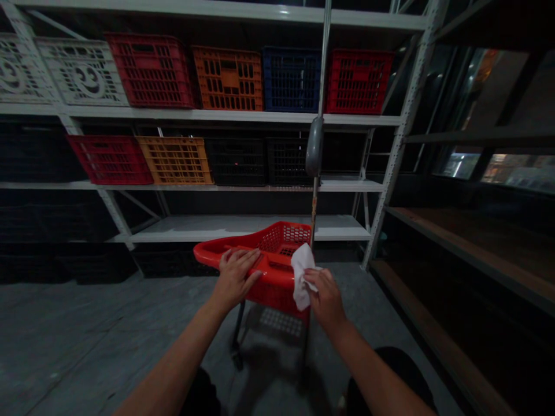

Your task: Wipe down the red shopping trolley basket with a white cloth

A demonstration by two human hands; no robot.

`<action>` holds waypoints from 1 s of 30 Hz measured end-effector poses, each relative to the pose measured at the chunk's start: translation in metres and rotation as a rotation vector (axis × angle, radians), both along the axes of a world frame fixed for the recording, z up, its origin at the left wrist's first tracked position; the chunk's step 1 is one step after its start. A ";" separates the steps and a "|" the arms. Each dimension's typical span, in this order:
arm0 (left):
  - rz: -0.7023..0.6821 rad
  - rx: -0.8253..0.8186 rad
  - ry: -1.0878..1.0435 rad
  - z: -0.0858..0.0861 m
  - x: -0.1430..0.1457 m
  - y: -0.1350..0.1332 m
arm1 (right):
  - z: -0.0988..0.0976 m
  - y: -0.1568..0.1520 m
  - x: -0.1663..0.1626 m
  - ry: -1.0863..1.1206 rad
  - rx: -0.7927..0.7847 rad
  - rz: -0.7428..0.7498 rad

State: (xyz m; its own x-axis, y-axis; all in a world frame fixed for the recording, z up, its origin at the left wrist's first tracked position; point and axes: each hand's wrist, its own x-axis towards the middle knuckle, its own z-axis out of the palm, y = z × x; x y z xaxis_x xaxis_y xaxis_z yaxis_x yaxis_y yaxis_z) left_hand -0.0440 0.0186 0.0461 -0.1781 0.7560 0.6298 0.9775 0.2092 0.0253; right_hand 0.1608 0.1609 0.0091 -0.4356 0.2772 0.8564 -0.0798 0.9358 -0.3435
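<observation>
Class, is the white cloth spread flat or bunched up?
Bunched up: the right hand grips the cloth as a crumpled wad against the basket rim.

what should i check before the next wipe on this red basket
1. left hand flat on the red basket rim: ok
2. white cloth gripped in the right hand: ok
3. cloth against the basket's near right corner: ok
4. stand wheels kept from rolling: cannot tell, too dark
5. basket inside free of items: cannot tell, only part shows
</observation>
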 end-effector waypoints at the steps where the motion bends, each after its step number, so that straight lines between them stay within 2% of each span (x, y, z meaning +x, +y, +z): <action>1: -0.002 -0.003 -0.004 0.001 0.000 0.000 | -0.003 0.008 0.002 0.021 -0.069 -0.025; 5: -0.005 0.001 -0.009 0.001 -0.002 0.000 | -0.010 0.020 0.001 0.036 -0.282 -0.167; 7: -0.008 0.008 -0.007 0.000 -0.006 -0.002 | -0.011 0.012 -0.001 0.056 -0.321 -0.108; 11: -0.019 0.010 0.011 -0.003 -0.019 -0.009 | -0.006 -0.016 -0.002 0.033 -0.246 0.166; 15: -0.048 -0.008 0.026 -0.002 -0.030 -0.017 | 0.003 -0.021 -0.007 -0.006 -0.092 0.250; 19: -0.094 -0.037 0.021 0.001 -0.039 -0.023 | -0.004 0.006 -0.009 -0.048 -0.096 0.152; 24: -0.078 -0.069 -0.007 0.005 -0.047 -0.034 | -0.013 0.046 0.010 0.001 -0.224 -0.237; 25: -0.054 -0.057 -0.003 0.006 -0.044 -0.036 | -0.011 0.047 0.013 0.037 -0.240 -0.287; 27: 0.011 0.029 0.011 0.007 -0.029 -0.038 | -0.004 0.036 0.013 0.111 -0.278 -0.296; 30: 0.071 0.204 -0.016 0.003 0.011 -0.035 | 0.005 -0.005 -0.003 0.181 -0.375 -0.145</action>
State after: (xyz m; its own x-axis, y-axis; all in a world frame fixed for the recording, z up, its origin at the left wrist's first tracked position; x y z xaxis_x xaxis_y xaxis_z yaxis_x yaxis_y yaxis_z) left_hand -0.0328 -0.0167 0.0495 -0.2371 0.5982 0.7655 0.9598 0.2661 0.0892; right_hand 0.1577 0.1556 0.0142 -0.2216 0.6305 0.7439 -0.0466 0.7551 -0.6539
